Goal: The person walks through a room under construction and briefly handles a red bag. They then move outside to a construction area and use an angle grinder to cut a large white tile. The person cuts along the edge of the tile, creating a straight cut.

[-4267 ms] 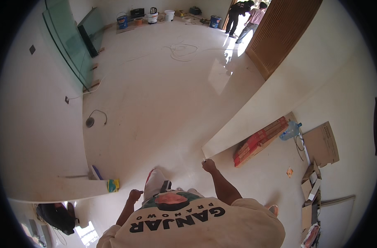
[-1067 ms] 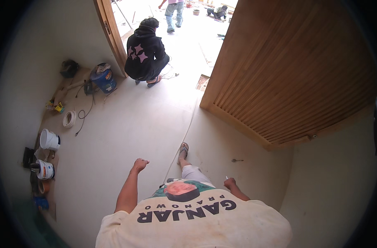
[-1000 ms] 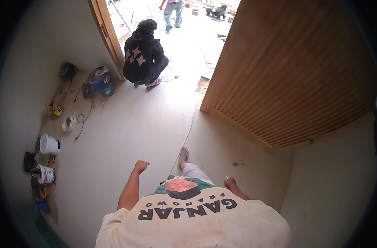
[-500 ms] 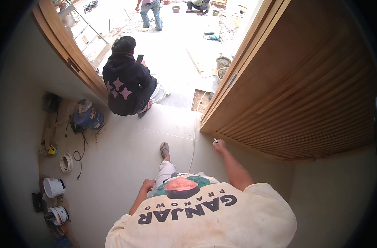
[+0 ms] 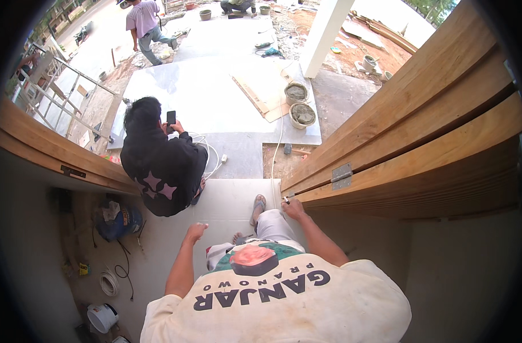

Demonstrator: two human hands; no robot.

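Note:
My right hand [image 5: 295,210] is closed on a short white stick with a dark part [image 5: 286,200], too small to name exactly. That hand is beside the bottom edge of the wooden door [image 5: 318,197], near its metal hinge [image 5: 341,176]. Out in front of my body, my left hand [image 5: 197,231] has its fingers curled in, and no object shows in it. The nearest thing on that side is a crouching person in a black hooded top [image 5: 158,166], who holds a dark phone [image 5: 170,119]. My sandalled foot [image 5: 259,207] is on the pale floor by the doorway.
A white cable [image 5: 278,140] runs through the doorway. Outside are two buckets of wet mortar [image 5: 302,115], boards [image 5: 252,97], a ladder [image 5: 66,91] and a walking person [image 5: 143,26]. Indoors at left lie a blue bucket [image 5: 123,223], coiled cable [image 5: 108,283] and a white bucket [image 5: 102,318].
I have stepped closer to the doorway, and more of the outside shows. My left hand has risen forward from my thigh. My right hand still holds the stick, now beside the door's hinged edge.

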